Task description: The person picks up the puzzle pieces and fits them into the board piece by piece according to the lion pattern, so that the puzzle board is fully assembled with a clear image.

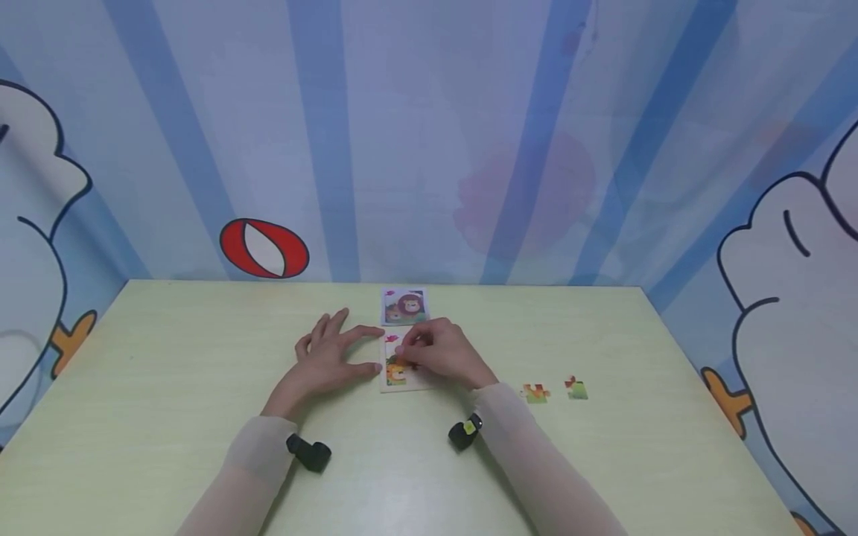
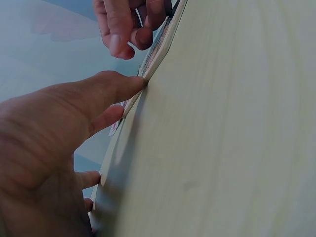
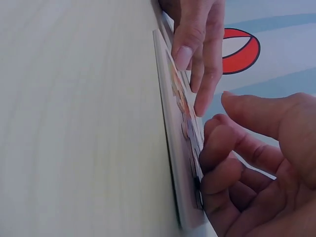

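A pale-rimmed puzzle board (image 1: 415,385) with an orange animal picture lies flat between the hands, partly covered by the right hand. My left hand (image 1: 325,365) rests beside its left edge, the thumb and forefinger stretched out against it; in the left wrist view the thumb (image 2: 118,86) touches the board's side. Over the picture, my right hand (image 1: 442,350) has its fingers curled down to the surface. The right wrist view shows those fingertips (image 3: 219,143) against the board, with a gap between thumb and forefinger. Whether a piece lies under the fingertips is hidden.
Just behind the board lies a lion picture card (image 1: 405,307). To the right of the right forearm are two loose jigsaw pieces, one orange and green (image 1: 536,394), the other red and green (image 1: 576,388). A printed blue-striped backdrop (image 1: 402,149) rises behind the table's far edge.
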Tool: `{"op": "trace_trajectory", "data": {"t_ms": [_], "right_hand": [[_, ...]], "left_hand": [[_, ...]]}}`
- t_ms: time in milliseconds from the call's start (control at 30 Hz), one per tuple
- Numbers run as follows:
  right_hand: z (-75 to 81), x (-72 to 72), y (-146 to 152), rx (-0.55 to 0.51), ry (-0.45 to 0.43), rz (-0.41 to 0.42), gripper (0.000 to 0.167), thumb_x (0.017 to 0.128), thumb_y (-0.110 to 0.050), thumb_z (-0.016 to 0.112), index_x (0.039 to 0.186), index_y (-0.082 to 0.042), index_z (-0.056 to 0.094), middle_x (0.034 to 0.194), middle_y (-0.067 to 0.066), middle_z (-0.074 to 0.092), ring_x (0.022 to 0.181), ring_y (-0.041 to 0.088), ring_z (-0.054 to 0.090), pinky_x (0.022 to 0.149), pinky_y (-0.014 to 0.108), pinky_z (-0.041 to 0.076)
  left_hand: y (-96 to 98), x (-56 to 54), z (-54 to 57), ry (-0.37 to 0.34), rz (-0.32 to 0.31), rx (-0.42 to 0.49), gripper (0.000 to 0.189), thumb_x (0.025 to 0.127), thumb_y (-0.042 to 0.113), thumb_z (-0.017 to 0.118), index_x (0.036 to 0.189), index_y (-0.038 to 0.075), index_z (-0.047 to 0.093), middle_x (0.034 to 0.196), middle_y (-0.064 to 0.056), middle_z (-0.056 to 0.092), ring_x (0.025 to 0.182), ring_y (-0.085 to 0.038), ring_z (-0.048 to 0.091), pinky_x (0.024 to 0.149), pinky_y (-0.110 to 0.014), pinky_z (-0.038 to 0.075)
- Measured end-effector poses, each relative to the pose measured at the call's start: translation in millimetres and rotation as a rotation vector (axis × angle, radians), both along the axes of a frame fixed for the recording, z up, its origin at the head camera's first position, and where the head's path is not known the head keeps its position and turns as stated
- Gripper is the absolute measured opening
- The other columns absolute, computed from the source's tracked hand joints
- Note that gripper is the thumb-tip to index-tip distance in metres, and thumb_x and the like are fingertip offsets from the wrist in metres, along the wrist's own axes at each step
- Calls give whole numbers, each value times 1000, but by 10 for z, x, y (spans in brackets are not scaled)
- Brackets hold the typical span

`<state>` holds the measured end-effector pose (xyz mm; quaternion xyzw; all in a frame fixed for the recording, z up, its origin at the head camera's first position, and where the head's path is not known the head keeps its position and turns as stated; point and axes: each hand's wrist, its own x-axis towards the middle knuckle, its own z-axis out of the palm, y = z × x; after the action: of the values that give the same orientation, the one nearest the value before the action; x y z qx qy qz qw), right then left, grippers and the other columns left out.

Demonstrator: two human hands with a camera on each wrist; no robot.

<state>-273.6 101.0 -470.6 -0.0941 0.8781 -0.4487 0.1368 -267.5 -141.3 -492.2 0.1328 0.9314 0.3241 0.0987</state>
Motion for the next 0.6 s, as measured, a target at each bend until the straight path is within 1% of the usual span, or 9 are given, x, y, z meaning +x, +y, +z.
{"op": "trace_trajectory", "data": {"t_ms": [100,267,467,600], "right_hand": [[-4,28,79,-64,-13,9,10,99,-30,78,100,-20,81,88,1,79,77,15,64,70,27,48],[38,78,264,-115,-43,-5,16,98,-28,78,112,-19,81,97,4,80,73,17,66,67,27,53],[83,116,544,-112,-66,-30,23,100,-27,77,120,-16,79,102,11,80,68,20,68,69,30,53],[109,152,732,-91,-73,-51,28,100,-28,77,124,-13,77,105,11,80,71,22,70,71,32,56]], "left_hand": [[-1,1,-22,7,5,9,58,94,44,76,150,36,60,181,-20,9,166,-53,-5,123,-80,3],[19,22,38,5,5,10,59,93,44,76,149,34,61,180,-23,10,165,-55,-4,123,-81,4],[15,40,75,-9,1,-3,59,95,41,75,151,33,59,181,-22,8,165,-54,-4,123,-81,3],[12,43,65,-9,-1,2,59,95,40,76,151,32,59,181,-23,8,165,-55,-5,122,-81,4]]}}
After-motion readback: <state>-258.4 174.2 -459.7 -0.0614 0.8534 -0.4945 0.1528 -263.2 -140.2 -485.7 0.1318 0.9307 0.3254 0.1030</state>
